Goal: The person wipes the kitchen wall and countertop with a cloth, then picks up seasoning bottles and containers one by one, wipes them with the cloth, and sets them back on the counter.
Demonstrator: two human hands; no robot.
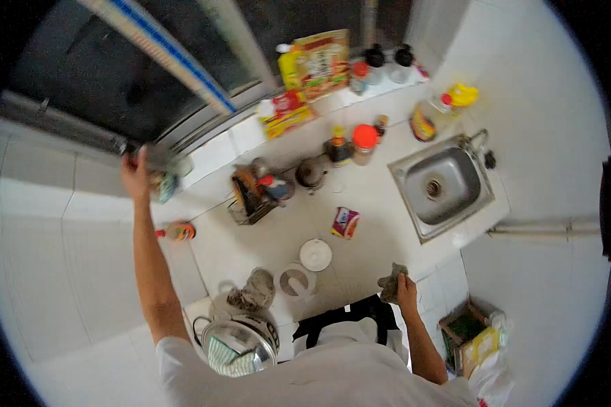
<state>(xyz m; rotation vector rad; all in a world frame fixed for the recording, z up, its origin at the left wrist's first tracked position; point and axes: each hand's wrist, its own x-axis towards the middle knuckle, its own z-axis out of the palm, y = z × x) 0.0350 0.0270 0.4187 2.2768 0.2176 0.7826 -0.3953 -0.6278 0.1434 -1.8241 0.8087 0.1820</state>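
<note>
A crumpled grey-brown rag (391, 285) is bunched up, nearer the person and left of the steel sink (455, 173); a blurred see-through container (166, 166) is well left.

There are two black-topped jars (400, 72) on the sill (244, 139), one sink (448, 178) and one hand-held cloth (390, 282).

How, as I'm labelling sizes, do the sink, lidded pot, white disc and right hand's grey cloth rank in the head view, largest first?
1. Sink
2. Lidded pot
3. White disc and grey cloth: too alike to rank
</note>
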